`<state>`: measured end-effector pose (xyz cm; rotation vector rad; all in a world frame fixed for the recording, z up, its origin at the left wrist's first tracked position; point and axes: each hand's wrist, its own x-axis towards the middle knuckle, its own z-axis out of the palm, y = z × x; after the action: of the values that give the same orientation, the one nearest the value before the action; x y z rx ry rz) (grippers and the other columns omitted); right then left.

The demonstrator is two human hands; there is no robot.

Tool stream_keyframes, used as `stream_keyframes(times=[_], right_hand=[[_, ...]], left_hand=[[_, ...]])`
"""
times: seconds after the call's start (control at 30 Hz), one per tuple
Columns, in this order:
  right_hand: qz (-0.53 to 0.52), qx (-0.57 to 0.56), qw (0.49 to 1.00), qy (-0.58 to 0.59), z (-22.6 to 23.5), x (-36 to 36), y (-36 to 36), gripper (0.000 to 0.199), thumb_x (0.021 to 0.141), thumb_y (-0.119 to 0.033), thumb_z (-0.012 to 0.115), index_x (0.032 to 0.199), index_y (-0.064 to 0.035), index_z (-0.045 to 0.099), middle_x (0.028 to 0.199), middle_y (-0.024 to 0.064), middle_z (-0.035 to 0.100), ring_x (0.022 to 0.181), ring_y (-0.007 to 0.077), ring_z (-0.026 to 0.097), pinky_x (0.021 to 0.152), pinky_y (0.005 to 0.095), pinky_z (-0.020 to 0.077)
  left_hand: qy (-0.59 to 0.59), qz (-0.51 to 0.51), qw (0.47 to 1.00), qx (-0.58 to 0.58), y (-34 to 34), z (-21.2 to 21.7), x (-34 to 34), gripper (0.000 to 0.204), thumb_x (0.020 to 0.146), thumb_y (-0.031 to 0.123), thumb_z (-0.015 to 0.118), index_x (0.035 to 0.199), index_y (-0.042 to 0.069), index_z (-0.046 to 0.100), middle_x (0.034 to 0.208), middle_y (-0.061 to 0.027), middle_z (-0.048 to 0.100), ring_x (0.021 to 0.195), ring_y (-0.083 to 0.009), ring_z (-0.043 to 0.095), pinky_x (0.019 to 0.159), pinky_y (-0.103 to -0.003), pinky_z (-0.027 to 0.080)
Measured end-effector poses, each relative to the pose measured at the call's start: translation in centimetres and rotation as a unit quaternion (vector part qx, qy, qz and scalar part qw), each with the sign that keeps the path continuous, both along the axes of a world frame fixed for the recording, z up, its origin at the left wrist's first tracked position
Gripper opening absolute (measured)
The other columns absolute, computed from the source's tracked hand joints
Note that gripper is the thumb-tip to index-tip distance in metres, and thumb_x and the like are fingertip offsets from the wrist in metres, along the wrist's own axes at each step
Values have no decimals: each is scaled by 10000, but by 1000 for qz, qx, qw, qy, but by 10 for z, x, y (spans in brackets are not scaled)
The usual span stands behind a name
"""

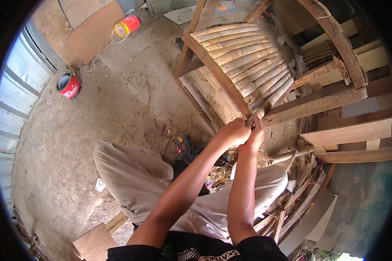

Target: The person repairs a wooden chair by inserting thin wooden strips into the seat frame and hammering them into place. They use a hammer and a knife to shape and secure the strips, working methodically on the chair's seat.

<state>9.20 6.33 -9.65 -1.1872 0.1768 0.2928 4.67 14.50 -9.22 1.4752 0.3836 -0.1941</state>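
A wooden chair frame (224,82) lies tipped in front of me, with split bamboo slats (248,56) set side by side across it. At its near corner both my hands meet, almost touching. My right hand (255,134) is closed around the near end of the last bamboo slat (274,96). Just left of it, my left hand (235,132) is closed in a fist-like grip against the frame corner. Its fingers hide whatever lies in them.
Curved wooden armrest (337,39) and a rail (318,104) extend to the right. Offcuts and bamboo strips (305,187) pile beside my right knee. Two red paint cans, one upright (69,85) and one tipped (127,26), are at the upper left. A plywood piece (95,243) lies lower left.
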Motion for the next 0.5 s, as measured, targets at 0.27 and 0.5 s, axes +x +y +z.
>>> stream_keyframes(times=[0.27,0.5], right_hand=[[27,-9,1000,-5,2,-3,1,358,985,-274,538,1031,62,655,822,122,650,719,201,621,676,337,508],[11,-40,999,-19,4,-5,1,362,985,-277,554,1037,64,664,815,133,670,698,200,628,636,333,514]], left_hand=[[10,-5,998,-56,3,1,-5,460,1019,320,392,1289,-27,526,659,-106,579,403,-152,471,364,-329,371],[13,-13,999,-41,6,8,-8,419,1011,254,377,1309,-19,490,642,-92,541,383,-129,403,361,-305,347]])
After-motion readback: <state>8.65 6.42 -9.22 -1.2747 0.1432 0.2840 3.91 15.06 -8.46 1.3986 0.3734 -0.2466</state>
